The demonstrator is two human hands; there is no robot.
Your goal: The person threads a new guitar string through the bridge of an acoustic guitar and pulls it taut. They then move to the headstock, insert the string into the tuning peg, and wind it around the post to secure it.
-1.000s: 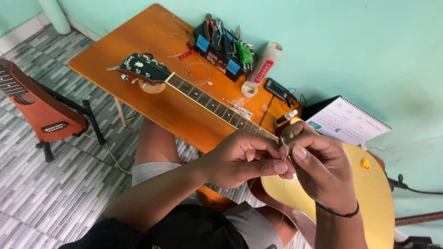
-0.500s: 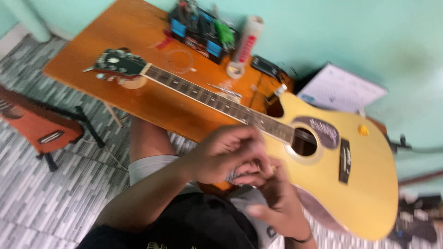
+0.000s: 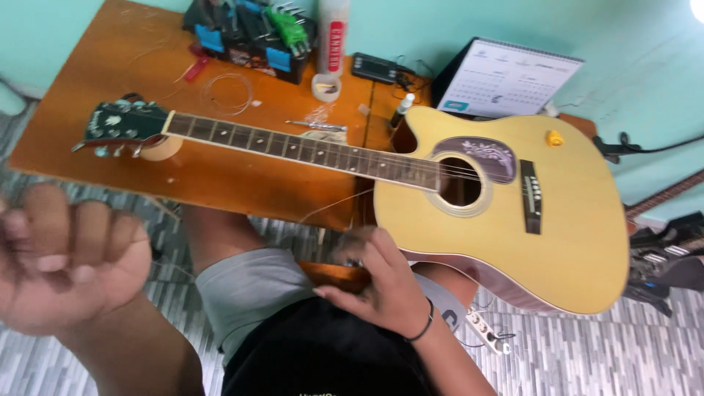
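Guitar (image 3: pixel 513 213) lay face up, body on the person's lap, neck across the table (image 3: pixel 242 183), headstock on a tape roll (image 3: pixel 161 149). It looked bulky but light, its lacquer slippery and its top fragile; neck and body edge seemed the safest holds. Right hand (image 3: pixel 378 290), fingers spread, touched the lower rim. Left hand (image 3: pixel 70 257) was blurred and curled; whether it held anything could not be told. A white calendar (image 3: pixel 506 77) and a white tube with a red label (image 3: pixel 334 33) stood behind.

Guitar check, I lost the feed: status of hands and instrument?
Left hand raised, blurred, fingers curled. Right hand at the lap by the yellow acoustic guitar edge. Loose thin wire string trails off the orange wooden table.
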